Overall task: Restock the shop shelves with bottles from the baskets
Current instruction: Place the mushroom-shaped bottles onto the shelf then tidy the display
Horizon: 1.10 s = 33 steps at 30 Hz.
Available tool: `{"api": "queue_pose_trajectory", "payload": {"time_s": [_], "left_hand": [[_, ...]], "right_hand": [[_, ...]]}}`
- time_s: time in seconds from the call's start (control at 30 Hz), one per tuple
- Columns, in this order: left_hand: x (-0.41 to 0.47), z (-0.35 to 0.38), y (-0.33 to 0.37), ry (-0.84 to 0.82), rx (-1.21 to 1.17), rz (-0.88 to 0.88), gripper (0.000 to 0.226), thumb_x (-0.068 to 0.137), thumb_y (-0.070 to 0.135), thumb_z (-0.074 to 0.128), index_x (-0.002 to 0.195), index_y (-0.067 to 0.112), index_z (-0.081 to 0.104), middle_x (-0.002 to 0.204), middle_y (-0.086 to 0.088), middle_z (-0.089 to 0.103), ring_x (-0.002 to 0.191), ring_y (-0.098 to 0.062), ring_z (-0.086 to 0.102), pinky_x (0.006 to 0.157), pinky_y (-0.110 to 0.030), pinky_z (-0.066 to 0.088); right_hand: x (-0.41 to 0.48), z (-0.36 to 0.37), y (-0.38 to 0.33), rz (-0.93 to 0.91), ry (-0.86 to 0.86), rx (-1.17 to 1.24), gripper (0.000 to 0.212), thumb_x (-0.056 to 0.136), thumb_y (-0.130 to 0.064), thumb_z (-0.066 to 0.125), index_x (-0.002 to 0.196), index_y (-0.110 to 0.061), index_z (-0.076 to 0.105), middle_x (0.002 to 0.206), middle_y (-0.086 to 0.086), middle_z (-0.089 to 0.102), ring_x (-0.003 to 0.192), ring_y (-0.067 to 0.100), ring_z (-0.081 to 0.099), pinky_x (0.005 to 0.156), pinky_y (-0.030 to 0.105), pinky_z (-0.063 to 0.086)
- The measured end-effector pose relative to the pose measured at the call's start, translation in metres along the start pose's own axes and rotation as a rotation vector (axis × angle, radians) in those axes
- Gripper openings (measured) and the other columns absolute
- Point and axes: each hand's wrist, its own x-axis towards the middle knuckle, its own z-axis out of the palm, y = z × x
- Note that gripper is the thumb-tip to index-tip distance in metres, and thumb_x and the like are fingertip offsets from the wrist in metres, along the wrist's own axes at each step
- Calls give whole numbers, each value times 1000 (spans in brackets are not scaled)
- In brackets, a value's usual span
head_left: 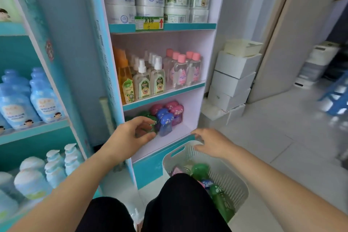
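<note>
Bottles (pixel 200 170) with mushroom-shaped caps lay in the white basket (pixel 235 181) on the floor by the person's knees. More stood on the bottom shelf (pixel 175 137), with pink bottles (pixel 174 108) behind and blue bottles (pixel 165 122) in front. The left hand (pixel 130 133) had its fingers curled round a green bottle (pixel 152 124) at the shelf's left, just beside the blue bottles. The right hand (pixel 211 142) hovered over the basket's far rim, fingers loosely spread, holding nothing. To my eye, the green bottle wanted setting upright and releasing only once steady, lest it topple the blue row.
</note>
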Motion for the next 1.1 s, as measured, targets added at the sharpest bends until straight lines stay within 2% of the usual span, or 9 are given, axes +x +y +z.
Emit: {"api": "queue_pose_trajectory", "payload": {"time_s": [0.07,0.13,0.37,0.53,0.8,0.97,1.1], "left_hand": [[15,18,-11,-43,-28,-3,29,80,24,70,106,29,58,102,6,67,91,-8,64,89,-22,52],[26,33,-22,-71,-35,-7,31,81,25,70,110,25,59,104,4,67,92,-10,64,92,-30,52],[56,56,-57,-119,-23,-51,31,84,28,66,113,26,57,105,8,64,91,-8,62,86,-22,51],[72,75,-73,-99,0,-76,30,84,31,65,113,27,57,101,12,62,93,-7,60,87,-24,51],[109,117,-86,-207,76,-70,34,86,35,63,119,29,56,118,12,56,102,-4,53,89,-23,46],[125,133,-107,-241,96,-114,29,86,33,63,114,32,56,113,14,56,100,-4,53,88,-23,47],[130,142,-123,-286,83,-182,22,85,32,64,102,40,51,108,18,55,99,-2,54,88,-22,47]], "right_hand": [[1,9,14,57,-13,0,57,83,-27,68,136,-23,48,129,-1,59,112,16,57,99,33,46],[3,16,24,108,-29,8,58,82,-27,68,136,-25,47,129,-3,59,113,15,57,101,35,45],[33,36,43,190,-100,16,58,86,-27,66,139,-23,44,132,-1,56,114,17,56,101,32,44],[55,53,59,212,-213,-16,57,88,-25,62,140,-23,41,134,0,53,115,18,55,101,32,43],[92,96,100,240,-359,-6,65,87,-25,62,144,-23,33,136,4,53,116,20,55,100,32,44],[120,134,126,256,-421,72,61,86,-20,63,142,-19,38,133,5,55,114,19,55,94,25,42],[138,181,149,253,-486,102,51,83,-24,66,132,-20,50,125,-1,60,108,15,60,85,18,44]]}}
